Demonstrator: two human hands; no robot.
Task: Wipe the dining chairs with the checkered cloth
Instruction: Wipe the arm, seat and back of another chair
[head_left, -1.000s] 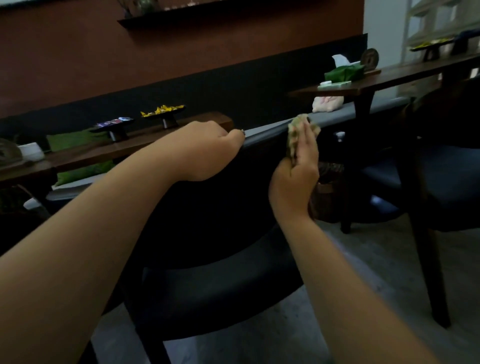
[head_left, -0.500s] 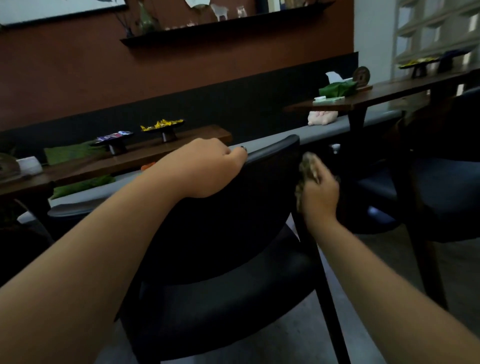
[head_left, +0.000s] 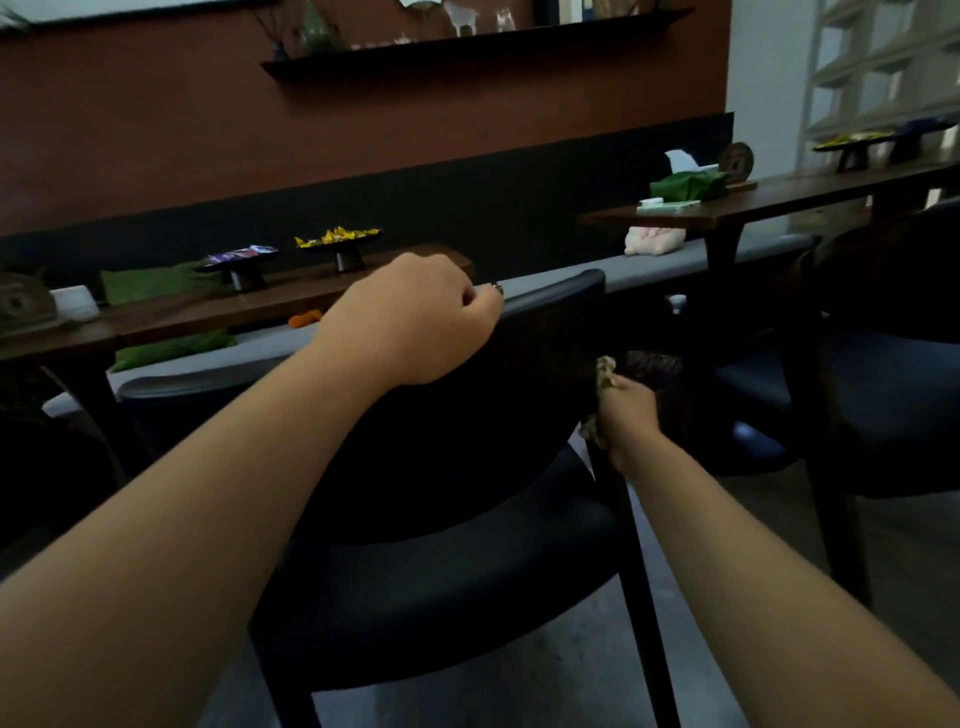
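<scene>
A person's left hand (head_left: 415, 322) curls over the top rail of a dark dining chair (head_left: 447, 561), steadying it, while the right hand (head_left: 631, 415) grips the bunched checkered cloth (head_left: 605, 371) against the chair's right rear post, below the backrest's right corner. A second earlier the cloth sat at the right end of the top rail; it has since travelled down the post (the camera has also lifted, bringing the wall shelf (head_left: 467, 49) into view). That suggests the rail is done and the upright is now being wiped, with the seat, the lower legs and the neighbouring chair (head_left: 883, 395) at right apparently still to come. Fingers of both hands are closed, the left round the rail, the right round the cloth.
</scene>
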